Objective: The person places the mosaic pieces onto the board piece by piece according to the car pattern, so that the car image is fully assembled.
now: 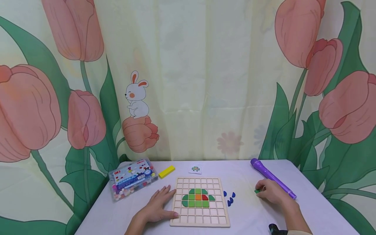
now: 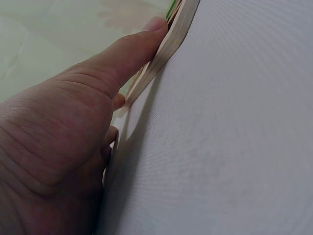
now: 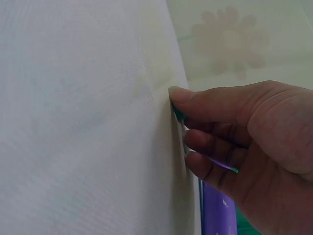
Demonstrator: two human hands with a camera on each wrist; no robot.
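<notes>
My left hand (image 1: 158, 205) lies at the left side of a wooden grid board (image 1: 199, 225), fingers spread. In the left wrist view, its thumb (image 2: 132, 49) rests on the board's edge. Green, orange and red tiles (image 1: 198, 197) form a dome-like pattern in the grid. Right of the board, my right hand (image 1: 271, 192) pinches a small green piece (image 3: 177, 113) between thumb and fingers, low over the white cloth. The fingers cover much of that piece. Several dark blue half-round pieces (image 1: 233, 195) lie just beside the board's right edge.
Behind the board lies a small picture card (image 1: 195, 168). At the back left are a clear plastic case (image 1: 133, 178) of colourful bits and a yellow block (image 1: 166, 171). A purple stick (image 1: 271, 176) lies right of my right hand, along the table's right side.
</notes>
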